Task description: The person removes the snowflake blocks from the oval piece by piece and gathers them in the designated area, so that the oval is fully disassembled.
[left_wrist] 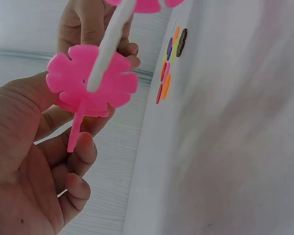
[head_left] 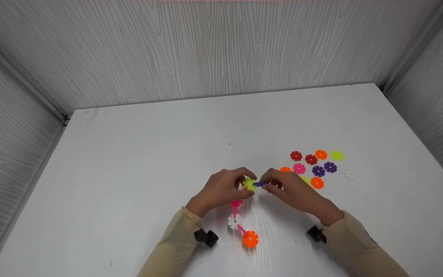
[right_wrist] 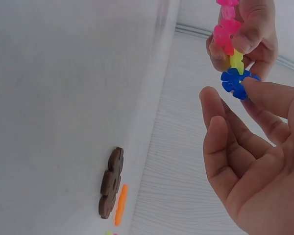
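Observation:
My left hand pinches a yellow notched plastic disc between thumb and fingers. From it hangs a chain of interlocked discs: pink ones, a white disc and an orange disc at the near end. A blue notched disc meets the yellow disc's edge, pinched by the thumb and index finger of my right hand. In the right wrist view its other fingers are loosely bent. Both hands are raised over the white table, close together.
Right of my hands, several loose discs lie on the white table: red, orange, purple, pink, yellow and a pale one. Wood-grain panels stand behind and at both sides.

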The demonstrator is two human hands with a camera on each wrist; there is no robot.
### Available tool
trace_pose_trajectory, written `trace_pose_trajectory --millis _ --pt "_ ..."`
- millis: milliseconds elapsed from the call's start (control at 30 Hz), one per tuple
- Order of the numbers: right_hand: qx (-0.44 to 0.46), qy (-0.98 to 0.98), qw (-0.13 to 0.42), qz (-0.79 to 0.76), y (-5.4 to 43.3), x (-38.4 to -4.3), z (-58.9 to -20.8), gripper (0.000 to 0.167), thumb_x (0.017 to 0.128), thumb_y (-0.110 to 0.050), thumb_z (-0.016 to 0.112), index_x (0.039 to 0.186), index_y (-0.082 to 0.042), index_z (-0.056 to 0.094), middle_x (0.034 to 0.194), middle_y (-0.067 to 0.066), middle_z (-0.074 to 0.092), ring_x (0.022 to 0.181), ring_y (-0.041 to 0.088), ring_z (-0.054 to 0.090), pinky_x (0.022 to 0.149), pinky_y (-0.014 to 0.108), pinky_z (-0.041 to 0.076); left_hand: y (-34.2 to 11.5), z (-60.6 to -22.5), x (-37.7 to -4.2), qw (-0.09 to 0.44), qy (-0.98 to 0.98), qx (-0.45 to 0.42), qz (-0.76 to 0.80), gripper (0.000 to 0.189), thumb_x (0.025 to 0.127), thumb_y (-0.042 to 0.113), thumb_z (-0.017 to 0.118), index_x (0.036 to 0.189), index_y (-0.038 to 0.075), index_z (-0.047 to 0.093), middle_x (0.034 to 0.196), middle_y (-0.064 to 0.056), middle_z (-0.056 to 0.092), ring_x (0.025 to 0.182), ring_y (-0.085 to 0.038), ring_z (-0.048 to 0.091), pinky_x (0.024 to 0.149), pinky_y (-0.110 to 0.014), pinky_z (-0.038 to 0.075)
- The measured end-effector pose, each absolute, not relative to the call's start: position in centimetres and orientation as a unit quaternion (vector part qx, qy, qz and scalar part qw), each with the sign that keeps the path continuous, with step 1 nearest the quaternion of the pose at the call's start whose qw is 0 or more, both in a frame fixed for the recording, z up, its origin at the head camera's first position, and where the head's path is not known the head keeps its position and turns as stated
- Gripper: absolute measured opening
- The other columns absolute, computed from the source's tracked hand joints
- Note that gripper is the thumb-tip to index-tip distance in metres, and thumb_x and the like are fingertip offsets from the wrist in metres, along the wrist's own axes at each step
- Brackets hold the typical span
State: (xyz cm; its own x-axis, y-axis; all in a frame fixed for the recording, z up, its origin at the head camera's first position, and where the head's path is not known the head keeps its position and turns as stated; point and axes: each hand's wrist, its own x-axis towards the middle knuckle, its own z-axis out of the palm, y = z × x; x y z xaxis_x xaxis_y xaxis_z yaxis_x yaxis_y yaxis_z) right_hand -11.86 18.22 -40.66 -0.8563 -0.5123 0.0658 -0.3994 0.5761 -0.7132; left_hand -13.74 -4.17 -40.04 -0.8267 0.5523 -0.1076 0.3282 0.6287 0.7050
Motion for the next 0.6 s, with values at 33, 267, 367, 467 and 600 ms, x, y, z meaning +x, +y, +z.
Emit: trace_pose_trajectory --millis 33,267,367,467,600 --pt "-0.262 0.886 0.065 -0.378 18.2 -11.8 -40.7 0.017 0.09 -0.008 0.066 0.107 -0.01 0.064 0.095 0.006 0.072 0.078 0.012 0.061 0.073 0.02 0.052 -4.2 -40.1 -13.7 0.156 0.888 0.249 0.354 0.034 0.084 0.028 0.073 0.116 0.021 0.066 0.08 0.003 0.063 0.072 -0.01 0.052 0.062 -0.021 0.044" --pt "-0.281 0.899 0.021 -0.335 18.5 -11.4 -40.3 0.011 0.089 -0.008 0.066 0.1 -0.006 0.064 0.083 0.006 0.071 0.07 0.01 0.06 0.069 0.022 0.054 -4.0 -40.2 -13.6 0.145 0.876 0.258 0.38 0.03 0.083 0.027 0.07 0.111 0.02 0.066 0.076 0.002 0.061 0.07 -0.01 0.051 0.06 -0.021 0.042" --pt "-0.272 0.895 0.043 -0.351 18.9 -11.4 -39.8 0.011 0.09 -0.007 0.065 0.101 -0.006 0.063 0.083 0.007 0.07 0.067 0.01 0.059 0.065 0.021 0.054 -3.6 -40.1 -13.7 0.138 0.873 0.263 0.386 0.03 0.083 0.028 0.07 0.112 0.019 0.066 0.075 0.003 0.062 0.069 -0.009 0.05 0.059 -0.02 0.04" --pt "-0.26 0.881 0.078 -0.387 19.4 -11.7 -39.4 0.01 0.091 -0.007 0.063 0.101 -0.004 0.062 0.082 0.012 0.068 0.059 0.013 0.058 0.058 0.02 0.052 -3.2 -39.8 -13.8 0.131 0.874 0.265 0.385 0.031 0.083 0.027 0.07 0.112 0.018 0.066 0.074 0.002 0.062 0.068 -0.009 0.049 0.058 -0.019 0.039" --pt "-0.246 0.879 0.088 -0.4 20.0 -12.2 -39.0 0.009 0.092 -0.008 0.062 0.101 -0.004 0.062 0.084 0.014 0.069 0.064 0.02 0.065 0.062 0.022 0.055 -2.5 -39.3 -14.1 0.117 0.882 0.264 0.371 0.032 0.083 0.027 0.071 0.113 0.018 0.066 0.074 0.002 0.063 0.067 -0.009 0.049 0.058 -0.018 0.039"
